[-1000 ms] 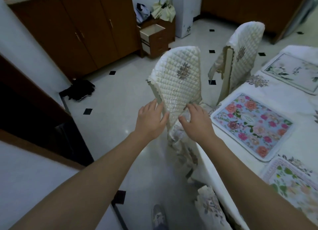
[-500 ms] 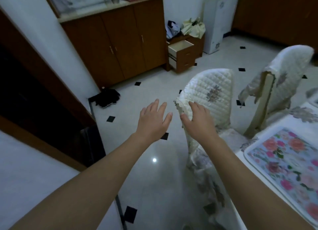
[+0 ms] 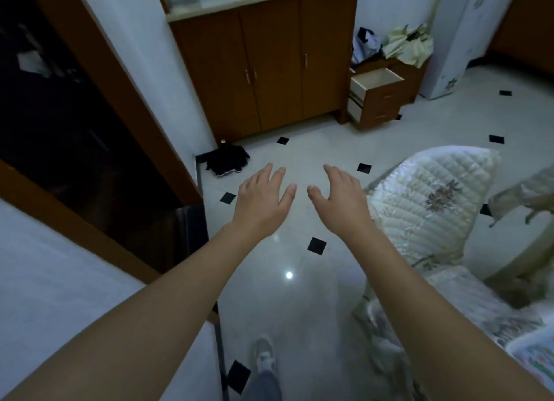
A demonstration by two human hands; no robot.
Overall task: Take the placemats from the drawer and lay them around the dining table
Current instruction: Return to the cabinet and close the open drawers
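My left hand point(image 3: 260, 200) and my right hand point(image 3: 340, 197) are stretched out in front of me over the tiled floor, fingers spread and holding nothing. The small wooden drawer unit point(image 3: 378, 100) stands at the far right by the wall, its top drawer point(image 3: 375, 81) pulled open with a pale inside; I cannot see what lies in it. One floral placemat point(image 3: 535, 357) shows only as a corner at the lower right edge, on the dining table.
A chair with a quilted white cover point(image 3: 425, 202) stands just right of my right hand. A brown cupboard point(image 3: 269, 64) lines the far wall. A black cloth point(image 3: 227, 163) lies on the floor by the doorframe. My shoe point(image 3: 265, 355) is below.
Both hands have let go of the quilted chair back and now hang free over the floor. My view has turned left, away from the table and towards the drawer unit.
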